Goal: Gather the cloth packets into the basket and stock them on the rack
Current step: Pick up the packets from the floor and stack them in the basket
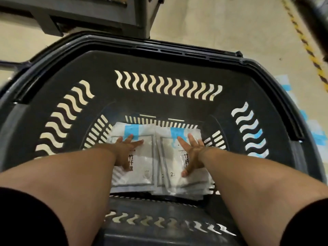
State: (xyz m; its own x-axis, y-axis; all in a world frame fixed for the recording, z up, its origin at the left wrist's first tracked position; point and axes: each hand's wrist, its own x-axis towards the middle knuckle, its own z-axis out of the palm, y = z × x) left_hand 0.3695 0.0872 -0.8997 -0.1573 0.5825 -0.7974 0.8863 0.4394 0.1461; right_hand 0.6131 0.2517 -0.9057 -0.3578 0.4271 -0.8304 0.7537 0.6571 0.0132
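Packets (147, 162) lie in two flat stacks side by side on the bottom of the basket (159, 64), directly under my palms.

Head view, looking down past both forearms: my left grip (124, 150) rests spread on the nearer-left stack, fingers straight and apart, clamped on nothing. My right grip (192, 153) lies the same way on the stack beside it, thumb stretched back toward me and fingers fanned toward the blue band at the far end. Neither curls round an edge; both simply press down.

I judge this to be the settling step, flattening the load so it rides level. To do it well I should keep the pressure even across each palm, since the slick wrappers could slide over one another. I should also nudge the two stacks together so no corner catches in the slots of the wall beyond my fingertips. The lower layers splay out toward me, so squaring them first would help.

Out past my right grip, on the floor (230, 23), blue-and-white shapes (283, 82) may be more packets; I cannot tell. A dark frame (88, 15) beyond the basket could be the rack.
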